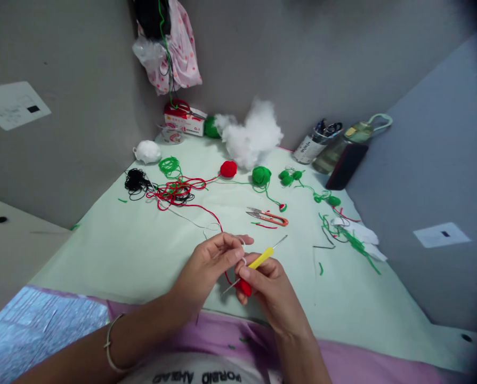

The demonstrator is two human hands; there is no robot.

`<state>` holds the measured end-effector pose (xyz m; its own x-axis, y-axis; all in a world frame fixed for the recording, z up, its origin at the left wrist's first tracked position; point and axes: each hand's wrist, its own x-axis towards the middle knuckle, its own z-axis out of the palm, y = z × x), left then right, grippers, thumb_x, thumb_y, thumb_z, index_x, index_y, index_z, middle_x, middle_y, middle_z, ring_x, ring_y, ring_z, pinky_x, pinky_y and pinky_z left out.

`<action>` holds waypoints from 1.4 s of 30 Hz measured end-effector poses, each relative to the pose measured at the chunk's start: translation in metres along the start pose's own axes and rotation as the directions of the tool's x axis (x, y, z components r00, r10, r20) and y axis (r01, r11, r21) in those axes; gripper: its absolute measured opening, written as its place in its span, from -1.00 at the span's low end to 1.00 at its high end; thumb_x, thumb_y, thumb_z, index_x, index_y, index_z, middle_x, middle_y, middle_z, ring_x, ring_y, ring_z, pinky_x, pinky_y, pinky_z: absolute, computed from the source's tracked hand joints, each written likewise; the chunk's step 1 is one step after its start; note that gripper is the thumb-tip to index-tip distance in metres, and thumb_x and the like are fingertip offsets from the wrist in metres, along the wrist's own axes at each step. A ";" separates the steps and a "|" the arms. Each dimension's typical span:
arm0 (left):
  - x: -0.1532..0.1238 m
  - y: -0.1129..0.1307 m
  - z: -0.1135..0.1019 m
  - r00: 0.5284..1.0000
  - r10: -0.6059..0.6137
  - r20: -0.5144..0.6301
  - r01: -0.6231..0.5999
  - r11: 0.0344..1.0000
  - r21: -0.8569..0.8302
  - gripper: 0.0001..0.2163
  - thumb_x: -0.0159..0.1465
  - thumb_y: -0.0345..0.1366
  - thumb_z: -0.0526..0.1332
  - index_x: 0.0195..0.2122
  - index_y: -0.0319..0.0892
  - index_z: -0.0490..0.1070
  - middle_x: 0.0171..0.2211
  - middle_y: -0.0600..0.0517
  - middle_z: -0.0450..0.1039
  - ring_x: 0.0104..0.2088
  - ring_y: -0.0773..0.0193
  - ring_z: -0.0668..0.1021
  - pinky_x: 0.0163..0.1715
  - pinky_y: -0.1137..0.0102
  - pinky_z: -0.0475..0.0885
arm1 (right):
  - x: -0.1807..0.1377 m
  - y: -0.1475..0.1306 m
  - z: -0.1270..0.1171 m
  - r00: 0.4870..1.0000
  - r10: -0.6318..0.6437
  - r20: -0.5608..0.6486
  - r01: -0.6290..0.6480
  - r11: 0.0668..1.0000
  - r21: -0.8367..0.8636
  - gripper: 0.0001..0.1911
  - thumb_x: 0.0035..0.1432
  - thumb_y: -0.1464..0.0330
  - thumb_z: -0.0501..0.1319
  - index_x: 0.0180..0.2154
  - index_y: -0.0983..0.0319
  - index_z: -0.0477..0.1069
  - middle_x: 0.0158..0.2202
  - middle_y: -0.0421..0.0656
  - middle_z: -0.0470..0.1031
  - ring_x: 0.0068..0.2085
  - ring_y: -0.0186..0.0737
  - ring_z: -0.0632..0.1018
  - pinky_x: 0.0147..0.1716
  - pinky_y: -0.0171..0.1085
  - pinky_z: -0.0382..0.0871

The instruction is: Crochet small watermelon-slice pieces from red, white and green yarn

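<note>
My right hand (268, 280) grips a crochet hook (262, 258) by its yellow handle, one metal end pointing up and right, the other down and left. A small red crocheted piece (244, 288) sits in the same hand, partly hidden by the fingers. Close beside it, my left hand (214, 258) pinches white yarn (244, 260) that runs between the two hands. Red yarn (221, 218) trails from the piece toward a loose tangle at the left. Thread snips with orange handles (276, 218) lie just beyond my hands.
Red (228, 169) and green yarn balls (261, 175) sit mid-table before white stuffing (254, 133). Black yarn (136, 181) and a white ball (147, 152) are at left. At right stand a pen cup (309, 148) and bottle (342, 149), with green scraps (354, 241) nearer. Grey panels enclose the table.
</note>
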<state>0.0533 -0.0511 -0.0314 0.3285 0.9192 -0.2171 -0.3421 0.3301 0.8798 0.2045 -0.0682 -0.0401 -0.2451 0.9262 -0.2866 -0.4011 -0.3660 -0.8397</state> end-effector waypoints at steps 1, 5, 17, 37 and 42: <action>0.002 0.004 -0.002 1.000 0.023 -0.011 -0.023 1.000 -0.002 -0.81 0.26 -0.16 0.39 -0.33 -0.13 0.46 0.08 -0.16 0.61 0.15 -0.04 0.58 0.02 0.14 0.53 | -0.002 -0.002 -0.003 1.000 0.003 0.007 -0.003 1.000 0.018 -0.74 -0.01 0.22 0.55 -0.43 0.25 0.60 -0.57 -0.28 0.46 -0.64 -0.45 0.42 -0.63 -0.41 0.31; 0.021 0.038 -0.027 0.976 0.139 -0.168 -0.149 0.988 -0.046 -0.85 0.28 -0.25 0.37 -0.16 -0.12 0.49 0.10 -0.08 0.62 0.26 0.05 0.52 0.30 0.11 0.35 | -0.010 -0.009 -0.018 0.995 0.010 0.099 -0.017 0.997 0.070 -0.75 0.01 0.23 0.54 -0.46 0.26 0.61 -0.56 -0.28 0.41 -0.68 -0.47 0.41 -0.69 -0.43 0.25; 0.025 0.089 -0.085 0.901 0.427 0.079 -0.293 0.462 0.837 -0.66 0.30 -0.10 0.35 0.08 0.00 0.61 0.07 0.06 0.59 -0.08 0.18 0.62 -0.24 0.44 0.51 | -0.001 -0.017 -0.027 0.996 0.019 -0.085 -0.011 0.996 0.093 -0.74 -0.07 0.26 0.58 -0.44 0.28 0.62 -0.56 -0.27 0.46 -0.69 -0.48 0.39 -0.71 -0.44 0.29; 0.026 0.005 -0.008 0.739 0.565 0.367 -0.646 0.439 0.624 -0.86 0.38 -0.26 0.28 -0.18 -0.06 0.67 0.17 -0.08 0.61 0.45 -0.09 0.29 0.49 -0.12 -0.11 | 0.000 -0.013 -0.020 0.998 -0.057 -0.015 0.057 0.998 -0.037 -0.75 0.00 0.23 0.55 -0.38 0.27 0.65 -0.62 -0.26 0.51 -0.67 -0.43 0.44 -0.65 -0.39 0.39; 0.022 -0.002 -0.004 0.944 0.321 0.081 -0.331 0.899 0.288 -0.83 0.41 -0.19 0.29 -0.14 0.00 0.70 0.06 -0.02 0.65 0.31 0.00 0.46 0.34 0.07 0.28 | 0.003 -0.011 -0.015 0.995 -0.092 -0.045 0.090 0.995 -0.047 -0.75 -0.01 0.22 0.55 -0.36 0.24 0.64 -0.60 -0.26 0.52 -0.63 -0.39 0.47 -0.61 -0.36 0.42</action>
<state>0.0577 -0.0310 -0.0392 0.2710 0.9561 0.1119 -0.1628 -0.0691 0.9842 0.2219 -0.0598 -0.0387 -0.1671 0.9591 -0.2286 -0.3794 -0.2765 -0.8830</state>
